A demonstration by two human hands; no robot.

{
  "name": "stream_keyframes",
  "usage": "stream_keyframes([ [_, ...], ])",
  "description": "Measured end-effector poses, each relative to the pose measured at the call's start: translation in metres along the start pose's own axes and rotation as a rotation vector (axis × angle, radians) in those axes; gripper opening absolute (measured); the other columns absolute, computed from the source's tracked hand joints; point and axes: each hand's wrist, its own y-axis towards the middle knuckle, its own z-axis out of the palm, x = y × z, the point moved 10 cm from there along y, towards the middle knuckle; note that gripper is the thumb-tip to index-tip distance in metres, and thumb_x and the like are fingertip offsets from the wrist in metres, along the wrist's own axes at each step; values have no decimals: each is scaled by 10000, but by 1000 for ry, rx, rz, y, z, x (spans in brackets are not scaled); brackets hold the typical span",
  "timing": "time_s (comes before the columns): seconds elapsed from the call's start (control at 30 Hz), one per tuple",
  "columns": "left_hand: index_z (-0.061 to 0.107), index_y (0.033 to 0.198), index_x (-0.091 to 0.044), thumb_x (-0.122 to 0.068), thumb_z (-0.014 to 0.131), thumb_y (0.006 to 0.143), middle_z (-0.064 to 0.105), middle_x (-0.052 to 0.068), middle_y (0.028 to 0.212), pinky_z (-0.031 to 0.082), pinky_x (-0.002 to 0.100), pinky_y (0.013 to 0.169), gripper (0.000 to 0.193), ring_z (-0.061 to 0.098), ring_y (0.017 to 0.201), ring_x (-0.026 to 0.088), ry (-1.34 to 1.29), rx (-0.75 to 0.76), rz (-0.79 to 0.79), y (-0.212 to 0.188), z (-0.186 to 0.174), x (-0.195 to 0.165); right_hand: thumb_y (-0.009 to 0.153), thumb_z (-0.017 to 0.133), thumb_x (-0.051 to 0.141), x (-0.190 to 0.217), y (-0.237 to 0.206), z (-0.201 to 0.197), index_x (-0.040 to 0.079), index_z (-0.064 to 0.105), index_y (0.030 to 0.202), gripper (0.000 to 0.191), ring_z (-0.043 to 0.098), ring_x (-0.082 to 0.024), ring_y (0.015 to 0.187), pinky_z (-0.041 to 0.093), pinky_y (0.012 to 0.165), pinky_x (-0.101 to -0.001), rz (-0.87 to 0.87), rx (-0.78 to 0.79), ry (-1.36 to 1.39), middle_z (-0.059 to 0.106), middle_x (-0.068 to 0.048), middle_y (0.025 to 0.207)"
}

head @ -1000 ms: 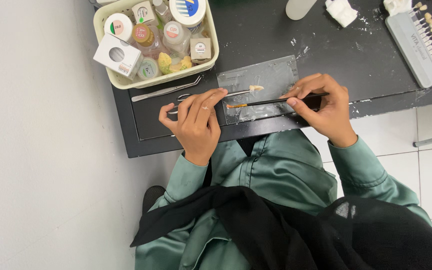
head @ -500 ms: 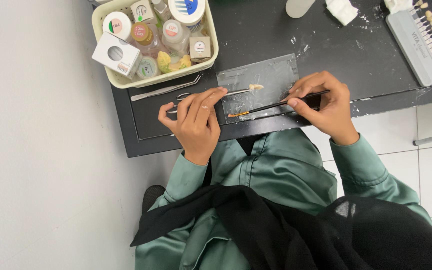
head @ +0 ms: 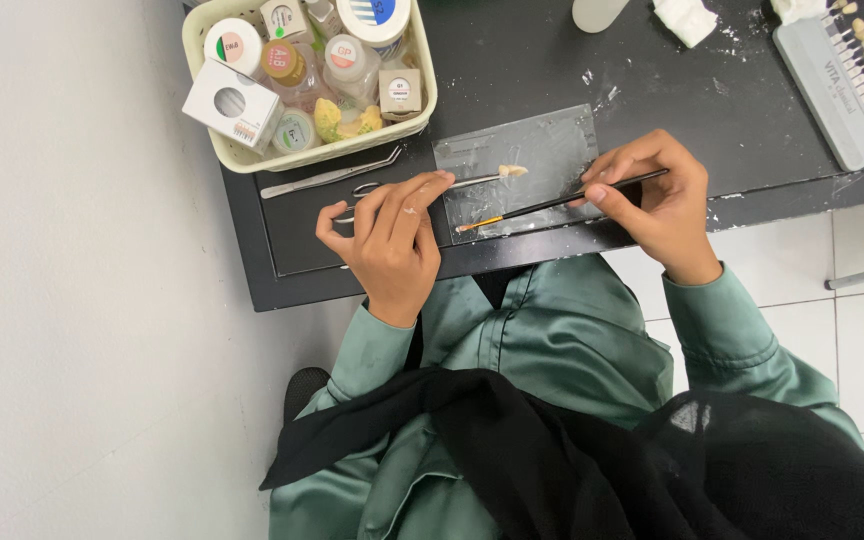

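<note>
Black tabletop (head: 752, 130) over pale floor tiles, clear glass slab (head: 522, 160) lying near its front edge. Left hand (head: 392, 235) pinched shut on metal tweezers (head: 472, 182) gripping a small tooth-coloured piece (head: 512, 171) above the slab; right hand (head: 657, 205) closed on a thin black brush (head: 562, 203), tip low beside that piece. Cream basket (head: 422, 110) of small jars (back left), tooth shade guide (head: 847, 85) far right.

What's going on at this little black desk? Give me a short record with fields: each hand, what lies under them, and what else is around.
left hand: holds a metal tool with a small pale piece at its tip
right hand: holds a thin black brush, tip near the pale piece
under them: clear glass slab on the black desk
nearby: cream tray of small jars, spare tweezers, tooth shade guide
</note>
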Motion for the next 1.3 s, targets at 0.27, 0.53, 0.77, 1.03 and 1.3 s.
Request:
stream_keyframes([
  [0.27,724,1193,-265,-20,670,961,725,-162,1176,244,456,1119,341,609,1075,89,7,4,-8,-1,0,1,969,722,-103,5,-5,13,22,532,978,227,729,-232,996,665,886,-397,-94,80,-230,660,-176,1074],
  [0.53,722,1194,-267,-23,675,967,723,-162,1185,244,454,1120,337,608,1082,84,9,3,-4,-1,0,1,1018,726,-79,6,-6,0,46,492,1022,265,704,-167,938,663,858,-349,-122,-55,-88,649,-119,1012],
  [0.77,723,1200,-271,-29,680,975,720,-158,1185,243,457,1118,333,603,1081,89,14,-10,10,-2,1,1,948,743,-86,6,-5,4,41,521,987,259,732,-181,898,618,814,-319,-127,31,-118,650,-117,1031],
  [1.03,729,1186,-264,-16,678,965,727,-154,1171,251,452,1112,336,610,1070,87,15,-20,9,-2,0,1,985,749,-79,8,-7,-1,32,521,999,253,726,-179,906,596,833,-305,-124,-58,-178,671,-117,959],
  [1.3,726,1183,-260,-10,684,962,732,-159,1167,251,449,1112,336,611,1064,92,10,-22,1,-4,1,2,980,760,-103,1,-9,-12,-5,581,1004,206,716,-168,919,602,885,-313,-86,-96,-46,694,-121,957],
])
